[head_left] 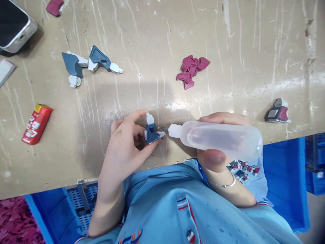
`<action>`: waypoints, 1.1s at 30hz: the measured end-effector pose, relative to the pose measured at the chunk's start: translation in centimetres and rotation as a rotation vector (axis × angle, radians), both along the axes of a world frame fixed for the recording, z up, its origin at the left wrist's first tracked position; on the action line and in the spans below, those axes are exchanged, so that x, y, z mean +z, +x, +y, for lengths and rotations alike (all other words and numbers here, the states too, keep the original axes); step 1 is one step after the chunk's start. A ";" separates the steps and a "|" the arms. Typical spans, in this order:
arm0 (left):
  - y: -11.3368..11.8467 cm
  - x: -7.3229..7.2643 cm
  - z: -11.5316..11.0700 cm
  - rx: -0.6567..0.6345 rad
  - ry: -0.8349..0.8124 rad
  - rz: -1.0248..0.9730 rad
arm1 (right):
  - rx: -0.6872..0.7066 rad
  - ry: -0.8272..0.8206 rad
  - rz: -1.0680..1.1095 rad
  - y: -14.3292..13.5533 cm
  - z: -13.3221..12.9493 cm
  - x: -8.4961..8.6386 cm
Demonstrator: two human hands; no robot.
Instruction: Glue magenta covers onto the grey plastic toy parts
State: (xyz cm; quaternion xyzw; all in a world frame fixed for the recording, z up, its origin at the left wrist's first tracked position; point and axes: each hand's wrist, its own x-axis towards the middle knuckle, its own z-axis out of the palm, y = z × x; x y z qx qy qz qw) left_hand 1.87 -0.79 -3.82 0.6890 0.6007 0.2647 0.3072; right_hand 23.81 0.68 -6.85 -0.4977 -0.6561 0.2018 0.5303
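Between the thumb and fingers of my left hand (127,144) is a small blue-and-white plastic toy part (151,133), held just over the tabletop. My right hand (215,159) grips a translucent squeeze bottle (220,137) lying sideways, its white cap and thin nozzle pointing left. The nozzle tip comes very close to the toy part; whether they touch I cannot tell. Farther back, several crimson plastic pieces (191,67) lie in a cluster. Two more blue-and-white parts (100,60) rest at the back left, and an assembled piece (277,112) sits at the right.
A red lighter (37,124) lies on the worn table (152,95) at left, with a phone (15,27) in the far left corner. Below the table edge stand blue crates (284,179); a bag of small parts (251,179) is at right. Crimson pieces (17,220) fill the lower left.
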 end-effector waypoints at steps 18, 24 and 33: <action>-0.1 -0.3 0.2 -0.033 0.032 0.024 | -0.037 0.112 -0.056 -0.8 0.1 0.5; -0.1 -0.3 0.2 -0.010 0.019 0.048 | 0.055 -0.146 0.305 0.1 0.3 -0.1; -0.4 -0.9 0.2 -0.027 -0.007 0.037 | 0.786 -0.949 1.892 10.1 6.3 -0.9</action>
